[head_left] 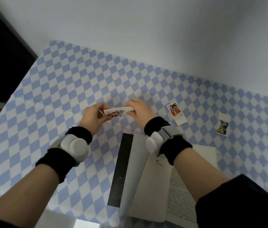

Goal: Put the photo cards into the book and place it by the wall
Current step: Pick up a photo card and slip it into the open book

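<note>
Card-loading step from the look of it: both hands are up over the table with one photo card (116, 113) pinched between them, left hand (93, 115) closed on one short end, right hand (140, 109) closed on the other. It's a thin glossy rectangle with a white border and a colourful print, seen nearly edge-on.

Straight below the grip, toward the person, the book (148, 175) lies open, matte white pages with small print, plus a long black flap (120, 170) on its left side. Out past the right hand, two more cards sit flat on the cloth: one (176, 114) near, another (223, 125) further off, well apart from each other.

My guess for the next move: bring the held card down flat onto the open pages, then grab the other two. Slick stiff card, so it'll probably slide around. Tablecloth (64, 89) is a soft blue-and-white check, and the plain wall (162, 30) is beyond the grip.
</note>
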Demonstrator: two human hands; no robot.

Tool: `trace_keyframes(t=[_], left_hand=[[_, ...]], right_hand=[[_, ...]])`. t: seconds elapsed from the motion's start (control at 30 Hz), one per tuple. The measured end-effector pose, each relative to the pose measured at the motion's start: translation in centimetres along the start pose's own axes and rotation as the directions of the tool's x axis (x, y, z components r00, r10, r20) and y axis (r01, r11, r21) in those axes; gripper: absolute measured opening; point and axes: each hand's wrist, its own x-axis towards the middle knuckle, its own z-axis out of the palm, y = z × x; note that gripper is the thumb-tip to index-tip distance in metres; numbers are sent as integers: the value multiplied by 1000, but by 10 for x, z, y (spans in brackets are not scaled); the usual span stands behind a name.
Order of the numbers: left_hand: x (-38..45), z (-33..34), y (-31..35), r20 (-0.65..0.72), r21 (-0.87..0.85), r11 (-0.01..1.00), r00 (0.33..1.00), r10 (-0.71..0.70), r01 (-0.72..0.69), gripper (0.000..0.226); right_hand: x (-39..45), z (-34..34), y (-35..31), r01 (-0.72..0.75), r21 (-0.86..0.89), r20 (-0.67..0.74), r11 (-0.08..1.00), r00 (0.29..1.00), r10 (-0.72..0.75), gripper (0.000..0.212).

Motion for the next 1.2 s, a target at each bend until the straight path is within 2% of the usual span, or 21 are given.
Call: trace_keyframes(t=[0.1,0.2,0.33,0.47,0.57,0.67,0.77,0.9,1.0,1.1,1.2], left_hand=[[3,10,25,67,11,999,997,40,-41,8],[2,24,44,163,19,997,984,67,-71,6],[-11,54,75,256,25,991,959,124,-135,20],[-23,79,85,382,125,976,917,118,-178,25],[-28,90,85,424,206,957,900,101,-204,28],[-30,99,89,457,213,952,884,103,-221,28],[-32,108,93,505,232,945,859,85,-230,26],[-31,109,89,511,244,947,858,59,-210,24],[-30,106,85,498,255,946,866,47,-198,25],[-28,102,81,472,262,947,880,43,-187,27],[-25,94,72,465,274,950,885,2,-147,26]], right_hand=[[-27,-24,21,-75,56,-148,996,986,82,17],[-58,-41,43,-173,163,-299,971,929,216,15],[-107,-59,75,-270,403,-501,874,734,458,17],[-140,-56,99,-264,700,-464,663,537,704,20],[-157,-49,113,-227,890,-263,396,455,851,25],[-171,-43,114,-192,974,-15,117,465,885,31],[-184,-43,112,-247,969,130,-4,499,857,34],[-195,-47,118,-365,931,201,2,518,831,40],[-204,-48,116,-502,864,304,44,588,749,41],[-206,-37,105,-539,837,361,93,671,648,42],[-200,-22,93,-511,847,300,145,685,664,42]])
